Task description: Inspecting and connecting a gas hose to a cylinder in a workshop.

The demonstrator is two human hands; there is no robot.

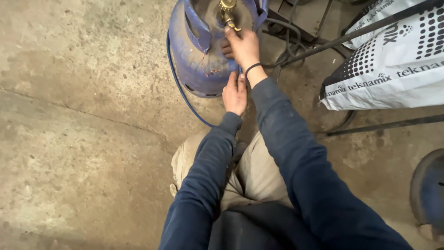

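A blue gas cylinder (196,51) stands on the concrete floor at the top centre, with a brass valve (227,11) on top. My right hand (243,46) reaches over the cylinder's collar, fingertips touching the brass valve fitting. Lower down, my left hand (235,92) rests flat against the cylinder's side, fingers together, holding nothing that I can see. A thin blue hose (182,92) curves down around the cylinder's left side toward my left wrist. Both arms wear dark blue sleeves; a dark band circles my right wrist.
White printed sacks (393,69) lie at the upper right on dark metal bars (384,125). Dark cables (289,44) loop behind the cylinder. A round dark blue object (428,190) sits at the right edge. My knee in beige trousers (194,157) is below.
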